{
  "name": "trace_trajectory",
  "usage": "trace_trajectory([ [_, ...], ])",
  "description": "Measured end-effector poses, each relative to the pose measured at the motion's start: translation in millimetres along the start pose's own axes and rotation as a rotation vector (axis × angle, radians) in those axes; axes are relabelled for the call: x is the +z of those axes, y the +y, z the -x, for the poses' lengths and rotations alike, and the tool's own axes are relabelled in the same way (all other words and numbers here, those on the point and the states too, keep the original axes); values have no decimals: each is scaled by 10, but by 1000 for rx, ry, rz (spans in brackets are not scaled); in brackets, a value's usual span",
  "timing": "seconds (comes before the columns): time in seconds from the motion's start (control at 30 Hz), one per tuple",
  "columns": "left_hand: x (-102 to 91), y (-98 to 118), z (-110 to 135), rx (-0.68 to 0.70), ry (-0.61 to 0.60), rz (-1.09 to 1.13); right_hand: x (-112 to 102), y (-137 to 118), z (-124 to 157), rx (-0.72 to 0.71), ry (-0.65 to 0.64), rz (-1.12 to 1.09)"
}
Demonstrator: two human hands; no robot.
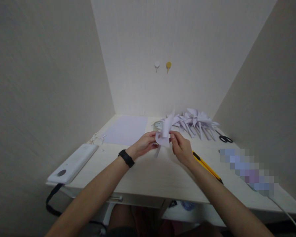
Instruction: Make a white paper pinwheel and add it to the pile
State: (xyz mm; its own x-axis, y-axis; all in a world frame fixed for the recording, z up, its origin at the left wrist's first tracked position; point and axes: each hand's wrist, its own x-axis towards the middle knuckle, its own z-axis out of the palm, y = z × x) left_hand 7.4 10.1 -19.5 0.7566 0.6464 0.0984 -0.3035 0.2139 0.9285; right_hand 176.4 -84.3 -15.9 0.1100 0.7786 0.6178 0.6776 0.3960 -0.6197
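Observation:
Between my two hands is a white paper pinwheel (165, 130), held above the middle of the desk with its curled blades up. A thin paper stick (158, 151) points down below it. My left hand (146, 144), with a black band on the wrist, grips the pinwheel's left side between thumb and fingers. On the opposite side, my right hand (180, 146) pinches the paper's edge. Several similar paper pinwheels (193, 120) lie heaped behind at the right. A roll of clear tape (158, 125) sits just beyond my hands, partly covered by the paper.
White sheets (127, 130) lie at the back left, near small paper scraps (97, 137). A white device (74, 163) with a black strap rests at the left edge. Right of my hands are a yellow utility knife (207, 167), black-handled scissors (225, 139) and a blurred-out object (248, 171). Walls enclose the desk.

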Motion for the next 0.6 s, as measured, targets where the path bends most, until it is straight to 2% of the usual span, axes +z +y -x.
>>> trace_trajectory([
  [0.2,26,-62,-35,28,9,-67,23,-41,7,-65,83,-202],
  [0.4,138,-6,18,-6,33,-103,-2,-72,-11,-170,149,-90],
  [0.6,193,39,69,-36,77,-139,-34,-74,-36,-130,158,-63],
])
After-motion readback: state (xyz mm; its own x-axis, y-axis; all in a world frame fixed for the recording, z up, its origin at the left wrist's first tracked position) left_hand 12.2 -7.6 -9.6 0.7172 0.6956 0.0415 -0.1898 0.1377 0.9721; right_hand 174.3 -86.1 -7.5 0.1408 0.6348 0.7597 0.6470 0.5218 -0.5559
